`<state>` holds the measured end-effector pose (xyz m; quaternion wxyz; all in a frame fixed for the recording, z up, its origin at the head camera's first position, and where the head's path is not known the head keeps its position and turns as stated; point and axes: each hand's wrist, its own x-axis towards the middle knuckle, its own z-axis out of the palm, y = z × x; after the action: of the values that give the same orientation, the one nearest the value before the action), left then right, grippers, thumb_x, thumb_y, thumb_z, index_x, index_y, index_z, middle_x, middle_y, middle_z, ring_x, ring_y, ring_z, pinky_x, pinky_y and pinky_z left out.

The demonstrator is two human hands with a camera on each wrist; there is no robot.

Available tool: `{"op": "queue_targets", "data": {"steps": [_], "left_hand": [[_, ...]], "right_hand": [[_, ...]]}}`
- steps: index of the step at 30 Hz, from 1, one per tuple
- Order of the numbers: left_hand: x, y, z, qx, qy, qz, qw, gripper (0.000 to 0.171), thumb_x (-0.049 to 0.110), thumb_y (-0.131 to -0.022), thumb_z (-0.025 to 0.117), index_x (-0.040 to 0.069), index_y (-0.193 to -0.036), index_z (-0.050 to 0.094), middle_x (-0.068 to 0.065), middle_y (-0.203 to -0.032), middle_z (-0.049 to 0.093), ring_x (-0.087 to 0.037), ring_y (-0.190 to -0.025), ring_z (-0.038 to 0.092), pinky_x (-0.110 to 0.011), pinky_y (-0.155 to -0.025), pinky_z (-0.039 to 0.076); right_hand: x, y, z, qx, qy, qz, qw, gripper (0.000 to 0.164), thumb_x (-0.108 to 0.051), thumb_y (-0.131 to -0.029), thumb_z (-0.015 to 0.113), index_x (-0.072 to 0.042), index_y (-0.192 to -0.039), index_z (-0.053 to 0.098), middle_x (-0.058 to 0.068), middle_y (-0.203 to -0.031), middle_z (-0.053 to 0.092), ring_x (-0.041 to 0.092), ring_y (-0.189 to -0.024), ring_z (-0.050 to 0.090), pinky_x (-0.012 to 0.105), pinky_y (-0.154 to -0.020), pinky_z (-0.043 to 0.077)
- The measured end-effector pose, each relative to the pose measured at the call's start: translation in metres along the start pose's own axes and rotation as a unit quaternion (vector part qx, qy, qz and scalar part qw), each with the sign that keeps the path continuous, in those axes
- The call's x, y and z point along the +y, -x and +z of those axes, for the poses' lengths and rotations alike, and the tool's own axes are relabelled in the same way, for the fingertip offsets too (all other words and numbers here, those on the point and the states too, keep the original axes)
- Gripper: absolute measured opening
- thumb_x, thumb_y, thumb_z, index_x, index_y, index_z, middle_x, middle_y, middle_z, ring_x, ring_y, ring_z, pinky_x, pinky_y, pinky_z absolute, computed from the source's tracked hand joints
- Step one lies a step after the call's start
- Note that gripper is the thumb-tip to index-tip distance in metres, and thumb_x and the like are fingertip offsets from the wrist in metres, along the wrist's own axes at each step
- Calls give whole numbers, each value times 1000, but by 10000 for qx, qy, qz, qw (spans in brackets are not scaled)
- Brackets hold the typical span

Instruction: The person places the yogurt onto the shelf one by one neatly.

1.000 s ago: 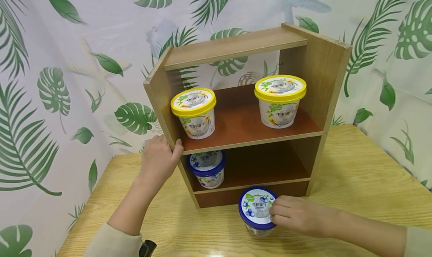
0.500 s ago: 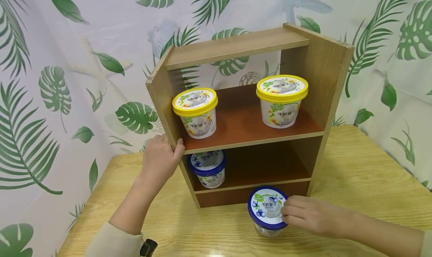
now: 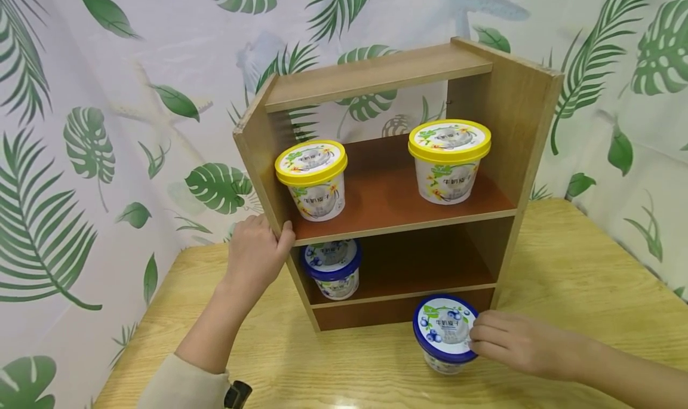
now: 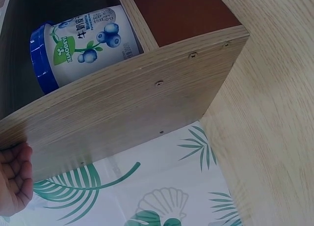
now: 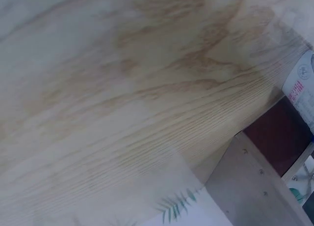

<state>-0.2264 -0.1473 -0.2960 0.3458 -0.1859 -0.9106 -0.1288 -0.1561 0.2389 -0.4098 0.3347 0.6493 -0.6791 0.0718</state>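
My left hand (image 3: 257, 251) grips the left side panel of the small wooden shelf (image 3: 408, 227), its thumb on the front edge by the middle board. In the left wrist view, its curled fingers (image 4: 17, 172) lie against the panel's outer face. My right hand (image 3: 518, 343) holds a blue-lidded blueberry tub (image 3: 445, 331) at its right side, in front of the shelf's base. Whether that tub touches the table I cannot tell. Only part of it (image 5: 299, 86) shows at the right wrist view's edge. Another blue-lidded tub (image 3: 333, 268) stands on the lower board at the left.
Two yellow-lidded tubs stand on the upper board, one at the left (image 3: 313, 179) and one at the right (image 3: 448, 161). The shelf stands on a wood-grain table (image 3: 570, 265). Behind it hangs a leaf-patterned white backdrop (image 3: 161, 51).
The right hand has carried the blue-lidded tub steadily to the right along the front of the shelf. My left hand keeps its grip on the side panel.
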Motion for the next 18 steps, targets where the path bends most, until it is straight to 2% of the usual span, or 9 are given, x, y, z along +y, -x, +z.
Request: {"op": "queue_targets", "data": {"steps": [8,18], "left_hand": [[1,0,0,-81,12,-86,9999,33,24,-89,47,-2,-82,65,-15,-69,65,-31,-62,57,-41,-57,43],[1,0,-1,-49,1,-105,9999,32,24,-89,48,-2,-80,64,-15,-68,65,-31,-62,57,-42,-57,43]], "right_hand": [[-1,11,-3,-55,134,85,9999,36,-4,-102,26,-6,-95,62,2,-98,59,14,-91,54,24,-79,45],[0,14,-2,-54,202,33,9998,36,-4,-102,27,-7,-97,63,3,-99,61,15,-92,56,26,-79,47]]}}
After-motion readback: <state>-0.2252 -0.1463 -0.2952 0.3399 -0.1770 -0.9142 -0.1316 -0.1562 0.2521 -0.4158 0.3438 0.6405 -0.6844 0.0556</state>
